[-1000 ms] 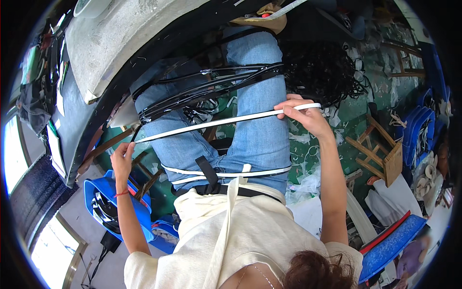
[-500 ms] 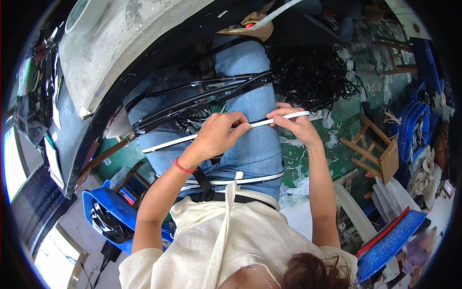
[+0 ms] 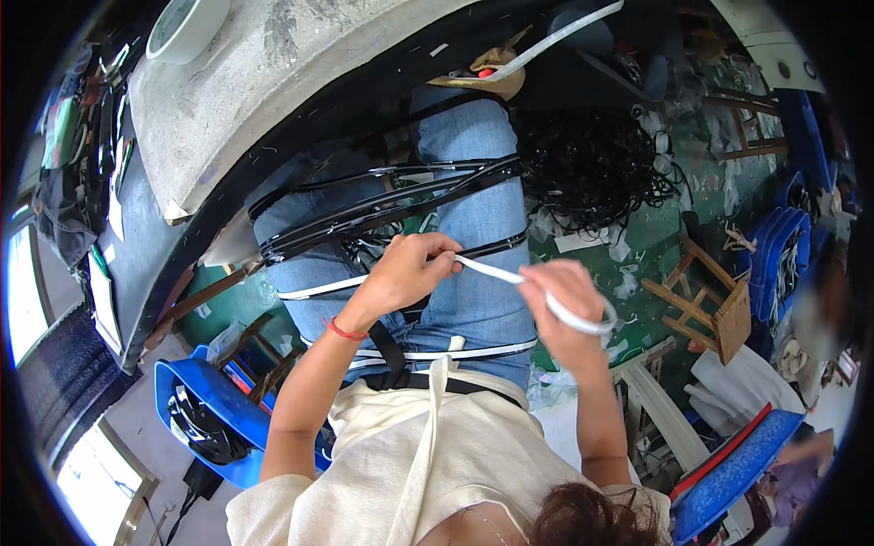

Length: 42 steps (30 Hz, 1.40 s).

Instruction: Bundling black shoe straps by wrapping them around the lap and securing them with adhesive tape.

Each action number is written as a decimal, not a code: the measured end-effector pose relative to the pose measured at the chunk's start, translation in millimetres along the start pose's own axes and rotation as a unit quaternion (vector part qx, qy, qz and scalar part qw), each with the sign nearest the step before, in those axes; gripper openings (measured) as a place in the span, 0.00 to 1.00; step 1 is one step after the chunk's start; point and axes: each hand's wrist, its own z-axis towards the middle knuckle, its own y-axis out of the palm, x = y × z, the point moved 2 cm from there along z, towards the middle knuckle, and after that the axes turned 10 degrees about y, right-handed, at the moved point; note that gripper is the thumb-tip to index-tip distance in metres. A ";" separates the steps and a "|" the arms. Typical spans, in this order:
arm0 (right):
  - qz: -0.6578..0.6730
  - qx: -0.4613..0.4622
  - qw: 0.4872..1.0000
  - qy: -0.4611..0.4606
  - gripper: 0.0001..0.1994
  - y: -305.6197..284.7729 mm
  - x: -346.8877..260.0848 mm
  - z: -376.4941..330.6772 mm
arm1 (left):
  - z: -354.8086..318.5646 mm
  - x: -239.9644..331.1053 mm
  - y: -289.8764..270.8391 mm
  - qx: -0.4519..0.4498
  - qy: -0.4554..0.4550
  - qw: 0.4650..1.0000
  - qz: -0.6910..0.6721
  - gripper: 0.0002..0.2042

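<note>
While seated at a grey workbench [image 3: 273,100], a person pinches a white strip [image 3: 496,271] between both hands above the lap. The left hand [image 3: 405,273] closes its fingertips on the strip's straight run; the right hand [image 3: 564,314] is wrapped around the other end, where the strip curls into a loop beyond the knuckles. Black strips [image 3: 382,205] lie across the jeans just beyond the grip, and a tangle of black strips [image 3: 596,168] sits on the floor.

I wear blue jeans [image 3: 473,182] at the frame's centre, a cream short-sleeved top [image 3: 437,473] at the bottom, and a thin red band [image 3: 339,329] round my left wrist.
</note>
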 end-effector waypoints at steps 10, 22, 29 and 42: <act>0.016 -0.046 0.998 -0.037 0.08 22.6 -46.6 -35.1 | 1.3 -5.9 -0.8 0.022 0.015 0.999 -0.037 0.14; -0.018 0.063 0.998 0.014 0.04 -7.5 -34.7 -24.0 | -43.2 -23.4 -41.5 -0.010 0.015 0.999 0.038 0.13; -0.014 0.047 0.999 0.004 0.05 -4.5 -37.0 -28.2 | -64.2 -32.4 -56.9 0.059 -0.027 0.990 0.127 0.10; 0.164 -0.004 0.979 -0.122 0.03 -29.6 -70.4 -66.3 | -56.9 -56.7 -41.6 0.232 -0.076 0.944 0.223 0.09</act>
